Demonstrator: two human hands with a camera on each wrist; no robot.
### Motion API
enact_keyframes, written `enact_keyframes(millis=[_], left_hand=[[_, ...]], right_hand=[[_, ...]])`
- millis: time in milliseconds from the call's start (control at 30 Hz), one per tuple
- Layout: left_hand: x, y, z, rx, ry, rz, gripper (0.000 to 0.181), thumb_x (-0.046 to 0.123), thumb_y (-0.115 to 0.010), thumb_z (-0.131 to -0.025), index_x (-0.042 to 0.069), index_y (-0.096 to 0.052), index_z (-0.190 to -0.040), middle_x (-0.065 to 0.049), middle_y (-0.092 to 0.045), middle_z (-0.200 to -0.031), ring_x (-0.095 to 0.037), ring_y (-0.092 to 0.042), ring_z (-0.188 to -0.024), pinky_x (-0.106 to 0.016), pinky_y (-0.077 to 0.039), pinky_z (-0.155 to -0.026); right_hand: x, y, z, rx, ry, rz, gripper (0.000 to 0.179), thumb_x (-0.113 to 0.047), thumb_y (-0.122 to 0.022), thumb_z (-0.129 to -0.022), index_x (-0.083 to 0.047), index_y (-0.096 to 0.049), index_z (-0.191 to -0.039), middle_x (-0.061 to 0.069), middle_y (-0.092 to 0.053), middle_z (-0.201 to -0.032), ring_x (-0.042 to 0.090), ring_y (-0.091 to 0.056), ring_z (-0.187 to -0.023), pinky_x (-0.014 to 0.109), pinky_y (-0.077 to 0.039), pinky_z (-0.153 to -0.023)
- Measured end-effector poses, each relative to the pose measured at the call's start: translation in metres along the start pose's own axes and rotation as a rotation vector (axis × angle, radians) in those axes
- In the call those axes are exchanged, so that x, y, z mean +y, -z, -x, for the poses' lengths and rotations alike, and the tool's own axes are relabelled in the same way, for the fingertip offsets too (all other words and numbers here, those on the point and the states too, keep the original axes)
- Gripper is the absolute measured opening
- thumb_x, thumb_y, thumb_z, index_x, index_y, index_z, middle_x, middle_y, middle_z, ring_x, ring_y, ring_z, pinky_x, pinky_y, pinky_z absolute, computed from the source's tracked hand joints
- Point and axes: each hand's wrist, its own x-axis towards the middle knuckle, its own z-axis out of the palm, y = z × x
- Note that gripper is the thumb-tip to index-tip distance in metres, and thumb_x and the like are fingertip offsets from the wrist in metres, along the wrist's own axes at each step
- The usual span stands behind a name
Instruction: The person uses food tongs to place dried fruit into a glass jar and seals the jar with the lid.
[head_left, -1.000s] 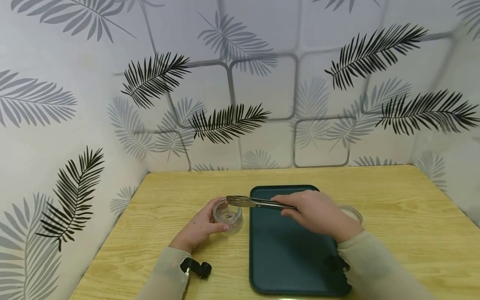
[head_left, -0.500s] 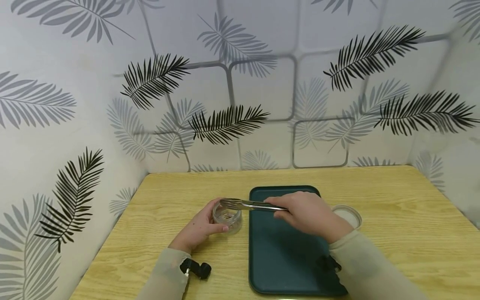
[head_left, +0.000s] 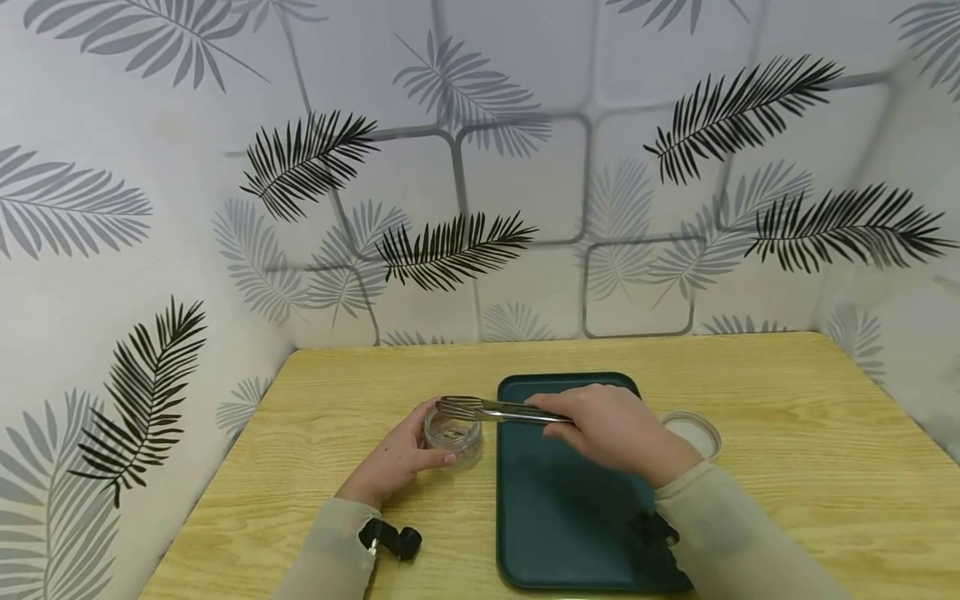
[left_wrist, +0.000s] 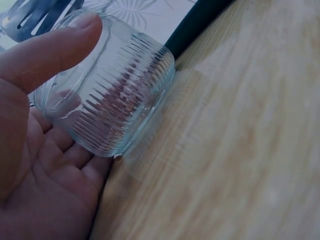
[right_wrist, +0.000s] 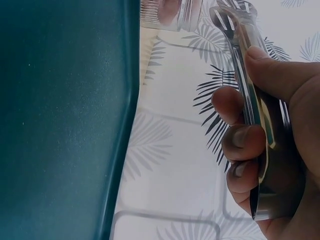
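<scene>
My left hand [head_left: 397, 458] holds a small clear glass jar [head_left: 467, 452] on the table, left of the tray. Its thumb lies on the near side and the fingers lie around the far side. Ribbed glass shows in the left wrist view, with small reddish-brown contents [left_wrist: 119, 97] at the jar's bottom, too blurred to identify. My right hand [head_left: 611, 429] grips metal tongs [head_left: 517, 412] by their handle. Their slotted tips hang above the jar's open mouth. In the right wrist view, the tongs' arms [right_wrist: 245, 55] lie close together, and nothing shows between the tips.
A dark green rectangular tray [head_left: 577, 517] lies on the wooden table [head_left: 810, 467] under my right forearm. Right of the tray lies a round, clear-rimmed lid or dish [head_left: 693, 433], partly behind my right wrist. A leaf-patterned wall [head_left: 525, 275] stands at the table's back edge.
My right hand has moved slightly left, bringing the tongs' tips further over the jar's mouth. More of the round lid or dish shows. My left hand and the jar stay in place.
</scene>
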Motion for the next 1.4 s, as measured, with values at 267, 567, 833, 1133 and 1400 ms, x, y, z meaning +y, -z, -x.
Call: enact_keyframes(millis=[267,567,833,1133,1400], left_hand=[[-0.001,0.0,-0.001,0.004,-0.015,-0.017,0.089,0.013,-0.081,-0.086,0.016,-0.029,-0.158,-0.007,-0.043,-0.153,-0.025,-0.043,-0.138,-0.045,-0.028,-0.114],[-0.001,0.001,-0.001,-0.029,-0.051,-0.025,0.082,0.014,-0.079,-0.09,0.016,-0.032,-0.157,-0.01,-0.038,-0.158,-0.027,-0.034,-0.145,-0.047,-0.027,-0.115],[-0.001,0.001,0.0,-0.039,-0.059,-0.02,0.082,0.014,-0.078,-0.091,0.013,-0.03,-0.158,-0.013,-0.036,-0.159,-0.03,-0.034,-0.145,-0.048,-0.028,-0.114],[0.001,0.001,0.0,-0.039,-0.067,-0.037,0.082,0.015,-0.078,-0.091,0.013,-0.03,-0.158,-0.013,-0.037,-0.159,-0.029,-0.034,-0.145,-0.048,-0.026,-0.115],[0.002,0.001,0.0,-0.012,-0.051,-0.059,0.084,0.017,-0.08,-0.089,0.016,-0.031,-0.158,-0.01,-0.039,-0.158,-0.027,-0.034,-0.146,-0.049,-0.025,-0.116]], right_hand=[[0.006,0.0,0.003,-0.019,-0.043,-0.035,0.047,-0.036,-0.069,-0.097,-0.022,-0.063,-0.141,-0.014,-0.067,-0.088,0.002,-0.044,-0.056,0.027,-0.039,-0.055],[0.02,0.003,0.016,-0.053,-0.086,-0.056,0.049,-0.037,-0.068,-0.097,-0.021,-0.06,-0.143,-0.02,-0.051,-0.071,0.001,-0.046,-0.06,0.03,-0.041,-0.06],[0.037,0.009,0.035,-0.09,-0.175,-0.044,0.055,-0.043,-0.064,-0.098,-0.016,-0.056,-0.146,-0.019,-0.056,-0.075,0.0,-0.051,-0.065,0.034,-0.046,-0.065],[0.067,0.016,0.066,-0.052,-0.268,-0.054,0.059,-0.037,-0.067,-0.098,-0.009,-0.053,-0.148,-0.01,-0.065,-0.09,0.003,-0.05,-0.063,0.033,-0.042,-0.06],[0.087,0.019,0.086,-0.036,-0.377,-0.058,0.06,-0.031,-0.069,-0.098,-0.003,-0.049,-0.148,-0.004,-0.067,-0.093,0.008,-0.054,-0.068,0.035,-0.043,-0.06]])
